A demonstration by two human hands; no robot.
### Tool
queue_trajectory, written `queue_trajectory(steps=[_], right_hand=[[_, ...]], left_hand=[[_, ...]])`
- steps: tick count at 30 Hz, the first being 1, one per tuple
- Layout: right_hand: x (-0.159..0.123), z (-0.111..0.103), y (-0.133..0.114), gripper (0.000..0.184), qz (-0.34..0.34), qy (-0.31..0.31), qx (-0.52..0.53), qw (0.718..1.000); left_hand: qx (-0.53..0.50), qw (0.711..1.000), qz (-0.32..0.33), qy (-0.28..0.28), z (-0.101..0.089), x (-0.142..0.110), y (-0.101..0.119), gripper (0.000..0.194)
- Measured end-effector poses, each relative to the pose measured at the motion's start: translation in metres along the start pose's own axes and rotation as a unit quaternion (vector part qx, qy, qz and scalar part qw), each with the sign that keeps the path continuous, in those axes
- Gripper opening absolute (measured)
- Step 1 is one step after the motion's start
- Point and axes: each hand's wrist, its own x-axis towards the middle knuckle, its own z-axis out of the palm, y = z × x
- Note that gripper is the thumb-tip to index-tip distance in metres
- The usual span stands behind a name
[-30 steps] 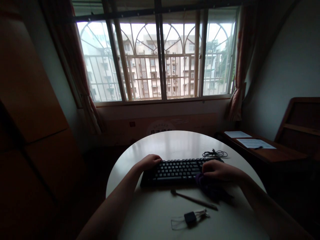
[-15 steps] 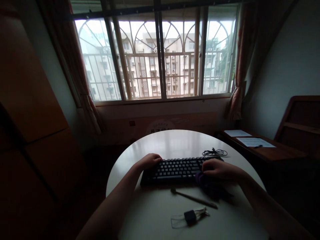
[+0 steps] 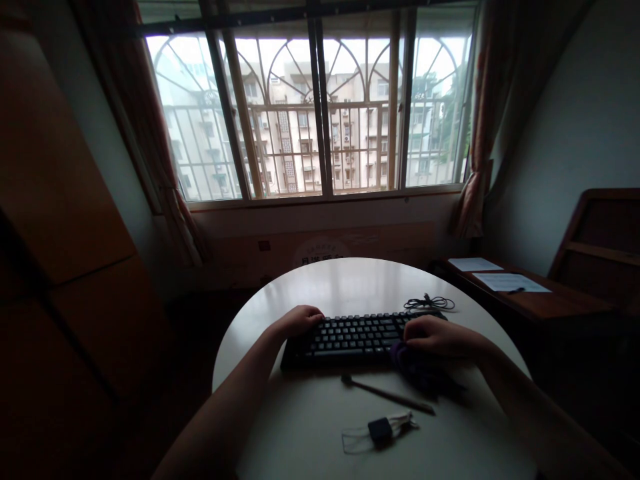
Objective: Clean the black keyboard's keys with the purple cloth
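Observation:
A black keyboard (image 3: 350, 337) lies on the round white table (image 3: 300, 427). My left hand (image 3: 299, 321) grips its left end, with the fingers over the far edge. At the right part of the keys, my right hand (image 3: 430, 333) is closed on a dark purple cloth (image 3: 420, 373), which hangs down over the near edge onto the table. Some right-hand keys are hidden under this hand. In front of the keyboard rests a thin brush (image 3: 387, 393) with a small dark head. Nearer to me is a small black block with wire loops (image 3: 381, 432), its exact kind unclear.
The keyboard's coiled black cable (image 3: 429, 303) lies behind it at the right. To the right stands a wooden desk (image 3: 565, 303) bearing paper sheets (image 3: 511, 282) and a pen (image 3: 516, 291). A barred window (image 3: 320, 120) is ahead, and a wooden cabinet (image 3: 65, 200) stands at the left.
The view has shifted very slightly. Both hands, the keyboard and the cloth keep almost the same places.

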Motion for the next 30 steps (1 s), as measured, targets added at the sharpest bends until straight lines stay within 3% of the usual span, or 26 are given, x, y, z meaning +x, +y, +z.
queue_trajectory(steps=[30], right_hand=[[-0.003, -0.001, -0.007, 0.020, 0.004, -0.001, 0.007, 1.000]], left_hand=[[0.005, 1.000, 0.007, 0.002, 0.001, 0.001, 0.000, 0.039]])
